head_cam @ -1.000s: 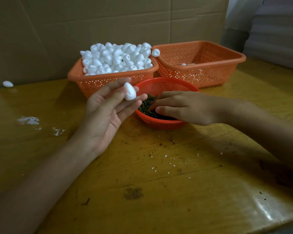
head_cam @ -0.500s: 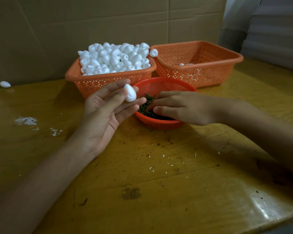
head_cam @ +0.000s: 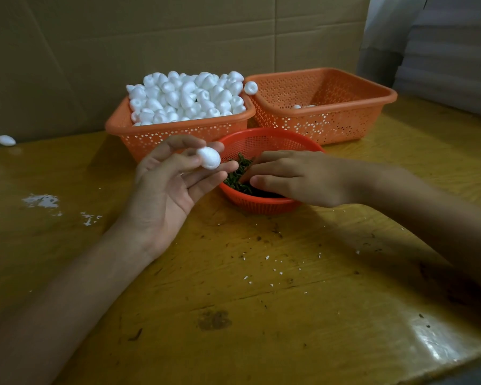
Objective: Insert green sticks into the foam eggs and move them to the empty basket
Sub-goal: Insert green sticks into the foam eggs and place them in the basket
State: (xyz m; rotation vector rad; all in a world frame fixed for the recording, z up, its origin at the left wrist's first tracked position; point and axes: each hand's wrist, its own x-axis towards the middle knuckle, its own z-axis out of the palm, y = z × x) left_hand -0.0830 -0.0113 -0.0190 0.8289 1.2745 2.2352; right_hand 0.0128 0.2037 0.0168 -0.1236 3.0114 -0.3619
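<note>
Found left hand (head_cam: 161, 190) raised palm-up over the counter (head_cam: 261, 301), fingers pinching one foam egg (head_cam: 208, 161) just beside the round red basket (head_cam: 261, 204). Found right hand (head_cam: 292, 177) palm-down over that basket, fingertips among the green sticks (head_cam: 238, 176); cannot tell whether grasping any. Noted heaped egg basket (head_cam: 178, 136) behind, second orange basket (head_cam: 345, 126) alongside, few eggs inside.

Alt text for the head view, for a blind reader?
The left hand holds a foam egg while the right hand reaches into a red bowl of green sticks. Behind stand a basket heaped with eggs and a nearly empty basket.
</note>
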